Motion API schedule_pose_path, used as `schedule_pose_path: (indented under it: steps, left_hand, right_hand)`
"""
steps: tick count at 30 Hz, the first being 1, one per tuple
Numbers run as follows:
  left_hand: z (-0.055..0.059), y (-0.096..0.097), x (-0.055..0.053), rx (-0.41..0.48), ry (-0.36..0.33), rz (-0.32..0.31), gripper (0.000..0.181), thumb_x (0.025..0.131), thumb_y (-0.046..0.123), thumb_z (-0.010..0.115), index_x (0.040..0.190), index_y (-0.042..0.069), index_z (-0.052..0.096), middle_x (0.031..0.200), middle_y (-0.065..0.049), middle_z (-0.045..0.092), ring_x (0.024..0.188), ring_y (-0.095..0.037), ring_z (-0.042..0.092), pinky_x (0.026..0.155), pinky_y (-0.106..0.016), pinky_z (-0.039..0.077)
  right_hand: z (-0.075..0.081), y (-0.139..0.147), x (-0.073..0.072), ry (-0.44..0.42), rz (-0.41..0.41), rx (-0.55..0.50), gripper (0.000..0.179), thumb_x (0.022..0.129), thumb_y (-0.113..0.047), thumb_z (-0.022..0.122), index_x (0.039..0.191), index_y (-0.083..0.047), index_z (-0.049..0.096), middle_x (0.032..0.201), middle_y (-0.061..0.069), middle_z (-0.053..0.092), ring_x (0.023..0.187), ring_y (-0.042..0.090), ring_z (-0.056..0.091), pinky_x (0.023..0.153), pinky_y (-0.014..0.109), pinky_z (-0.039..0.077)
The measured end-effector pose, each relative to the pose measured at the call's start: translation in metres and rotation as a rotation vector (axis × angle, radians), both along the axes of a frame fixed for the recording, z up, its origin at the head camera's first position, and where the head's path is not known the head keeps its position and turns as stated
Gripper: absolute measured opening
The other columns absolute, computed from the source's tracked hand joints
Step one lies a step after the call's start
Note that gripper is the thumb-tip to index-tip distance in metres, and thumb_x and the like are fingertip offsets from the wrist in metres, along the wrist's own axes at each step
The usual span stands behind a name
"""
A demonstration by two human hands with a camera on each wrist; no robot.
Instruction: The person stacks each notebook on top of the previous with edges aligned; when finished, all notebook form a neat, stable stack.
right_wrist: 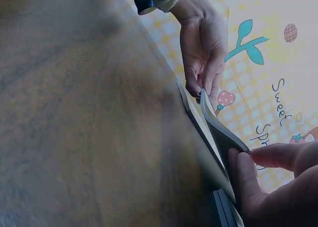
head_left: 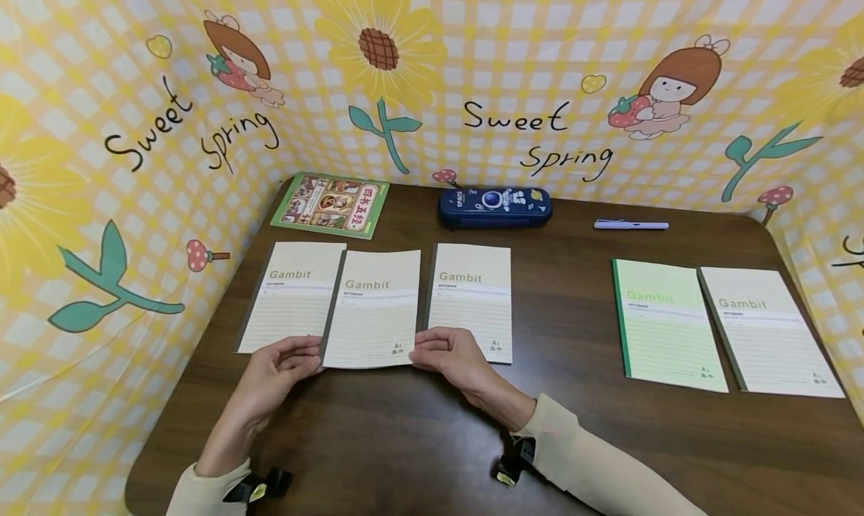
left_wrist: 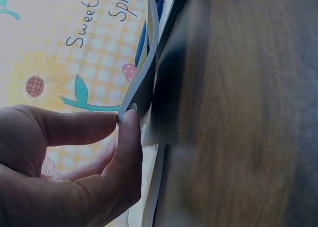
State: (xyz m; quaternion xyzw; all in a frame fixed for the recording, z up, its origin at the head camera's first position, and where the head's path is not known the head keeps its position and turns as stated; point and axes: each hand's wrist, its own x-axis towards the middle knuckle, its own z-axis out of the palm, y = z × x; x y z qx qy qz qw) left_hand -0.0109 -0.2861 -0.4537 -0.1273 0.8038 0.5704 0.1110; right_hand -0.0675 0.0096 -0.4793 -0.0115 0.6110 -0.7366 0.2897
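Both hands pinch a white "Gambit" notebook (head_left: 374,313) with a dark spine by its lower left and right sides. The left hand (head_left: 280,370) has its thumb and fingers at the spine side; the right hand (head_left: 459,362) grips the opposite edge. In the left wrist view the held notebook (left_wrist: 144,73) is raised off the table and bends. The right wrist view also shows the notebook (right_wrist: 221,125) curved between both hands. A similar white notebook (head_left: 293,298) lies to the left, partly behind the held one, and another white notebook (head_left: 472,291) to the right, partly behind the right hand.
At the right lie a green notebook (head_left: 668,325) and a white notebook (head_left: 769,328), side by side. Along the back are a green-bordered book (head_left: 331,205), a dark blue pencil case (head_left: 495,208) and a lilac pen (head_left: 631,225). A yellow checked cloth (head_left: 526,43) surrounds the brown table (head_left: 378,441).
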Motion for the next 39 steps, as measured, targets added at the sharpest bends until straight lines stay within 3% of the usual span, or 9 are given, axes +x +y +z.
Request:
schedule_pose_path:
  steps: [9,15,21,27,39]
  left_hand:
    - [0.005,0.004,-0.001,0.026,0.021,0.001,0.045,0.098,0.0,0.069,0.14,-0.011,0.056,0.12,-0.013,0.069,0.096,0.004,0.066,0.082,-0.016,0.058]
    - [0.006,0.013,-0.006,0.053,0.054,-0.014,0.045,0.097,0.002,0.07,0.139,-0.011,0.057,0.115,-0.008,0.07,0.095,0.003,0.067,0.081,-0.016,0.058]
    - [0.005,0.027,-0.013,0.077,0.061,-0.034,0.044,0.098,0.002,0.069,0.138,-0.011,0.057,0.12,-0.015,0.069,0.095,0.002,0.068,0.082,-0.017,0.059]
    - [0.002,0.043,-0.021,0.09,0.06,-0.044,0.041,0.098,-0.001,0.067,0.137,-0.01,0.058,0.123,-0.023,0.066,0.093,-0.001,0.069,0.083,-0.017,0.059]
    - [-0.006,0.078,-0.033,0.133,0.053,-0.042,0.04,0.095,-0.005,0.069,0.134,-0.008,0.061,0.123,-0.026,0.067,0.095,-0.005,0.069,0.081,-0.015,0.058]
  right_hand:
    - [0.007,0.007,-0.001,0.051,0.003,0.052,0.034,0.089,0.002,0.074,0.119,0.014,0.066,0.087,-0.002,0.075,0.079,0.002,0.071,0.077,0.02,0.059]
    - [0.011,0.018,-0.002,0.127,-0.009,0.13,0.034,0.089,-0.003,0.076,0.12,0.01,0.069,0.1,0.013,0.078,0.081,0.003,0.072,0.077,0.02,0.058]
    - [0.01,0.032,-0.004,0.155,-0.033,0.167,0.035,0.089,-0.002,0.077,0.121,0.01,0.069,0.107,0.021,0.077,0.084,0.004,0.073,0.078,0.019,0.058]
    - [0.009,0.046,-0.006,0.164,-0.071,0.143,0.034,0.089,0.002,0.074,0.12,0.014,0.067,0.103,0.018,0.077,0.082,0.002,0.073,0.077,0.018,0.059]
    - [0.007,0.079,-0.003,0.173,-0.121,0.161,0.034,0.091,0.005,0.072,0.122,0.016,0.064,0.1,0.014,0.077,0.081,0.003,0.073,0.08,0.02,0.061]
